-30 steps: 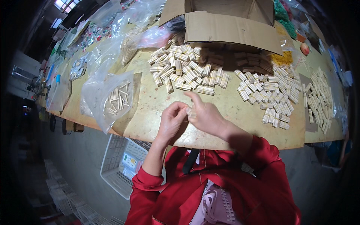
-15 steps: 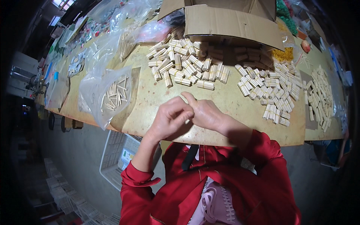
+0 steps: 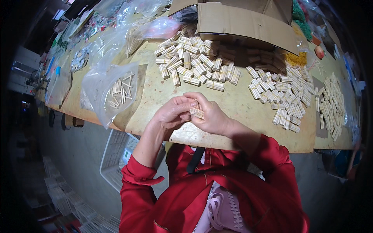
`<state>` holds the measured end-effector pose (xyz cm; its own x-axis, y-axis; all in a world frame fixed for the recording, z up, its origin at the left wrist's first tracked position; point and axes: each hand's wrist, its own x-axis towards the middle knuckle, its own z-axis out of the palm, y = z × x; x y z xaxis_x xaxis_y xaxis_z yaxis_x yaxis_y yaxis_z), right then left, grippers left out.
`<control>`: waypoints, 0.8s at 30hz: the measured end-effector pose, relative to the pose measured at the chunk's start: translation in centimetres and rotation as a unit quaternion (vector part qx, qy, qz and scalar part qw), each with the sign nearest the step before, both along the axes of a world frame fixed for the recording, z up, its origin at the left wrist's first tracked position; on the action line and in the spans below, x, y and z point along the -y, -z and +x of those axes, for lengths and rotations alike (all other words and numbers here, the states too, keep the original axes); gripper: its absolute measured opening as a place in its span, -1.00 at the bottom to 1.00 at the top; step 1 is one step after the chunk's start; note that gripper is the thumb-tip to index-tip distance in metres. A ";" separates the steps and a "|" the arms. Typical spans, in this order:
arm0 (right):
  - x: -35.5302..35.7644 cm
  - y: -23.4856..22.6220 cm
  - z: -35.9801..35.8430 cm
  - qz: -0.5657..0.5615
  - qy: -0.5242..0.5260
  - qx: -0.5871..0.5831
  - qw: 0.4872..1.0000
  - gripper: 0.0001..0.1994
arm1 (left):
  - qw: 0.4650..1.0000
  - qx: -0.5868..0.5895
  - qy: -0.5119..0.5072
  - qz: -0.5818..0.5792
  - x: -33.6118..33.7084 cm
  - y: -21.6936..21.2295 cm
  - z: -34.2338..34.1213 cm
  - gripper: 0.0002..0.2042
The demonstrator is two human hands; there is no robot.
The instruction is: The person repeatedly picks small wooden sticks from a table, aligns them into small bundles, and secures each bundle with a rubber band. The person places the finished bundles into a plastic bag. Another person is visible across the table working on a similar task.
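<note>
A small bundle of short pale wooden sticks (image 3: 197, 113) sits in my right hand (image 3: 214, 118), its cut ends showing between the two hands. The right fingers are wrapped round it, with the thumb side uppermost. My left hand (image 3: 173, 112) meets it from the left, fingers curled and pressed against the bundle; its fingertips are partly hidden. Both hands are just above the near edge of the worktable (image 3: 229, 138). Beyond them lies a heap of banded stick bundles (image 3: 186, 60), and further right another group of banded bundles (image 3: 285, 95).
A clear plastic bag with loose sticks (image 3: 121, 93) lies at left. Loose sticks (image 3: 332, 105) are piled at far right. An open cardboard box (image 3: 246, 25) stands at the back, near yellow rubber bands (image 3: 296, 58). Below the table edge is a white plastic crate (image 3: 110, 161).
My hands have turned and drawn slightly apart, so the bundle's stick ends now show between them. My right index finger, stretched out earlier, has curled in. The whole view has shifted slightly.
</note>
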<state>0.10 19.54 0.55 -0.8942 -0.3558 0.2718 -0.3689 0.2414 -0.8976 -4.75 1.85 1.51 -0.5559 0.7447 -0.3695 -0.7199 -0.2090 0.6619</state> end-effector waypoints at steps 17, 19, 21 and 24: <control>-0.6 -1.3 -0.2 0.123 0.034 0.172 0.977 -0.53 | 0.983 -0.113 -0.126 -0.076 -1.1 -0.3 0.9 -0.95; -0.3 -2.0 -0.1 0.198 0.033 0.206 0.958 -0.56 | 0.977 -0.152 -0.127 -0.086 -1.4 -0.5 0.9 -0.95; -0.5 -1.5 -0.3 0.135 0.017 0.213 0.967 -0.61 | 0.964 -0.213 -0.127 -0.094 -1.8 -0.8 0.8 -0.94; -0.7 -1.6 -0.5 0.062 0.013 0.186 0.981 -0.65 | 0.919 -0.330 -0.151 -0.151 -2.3 -0.7 1.0 -0.93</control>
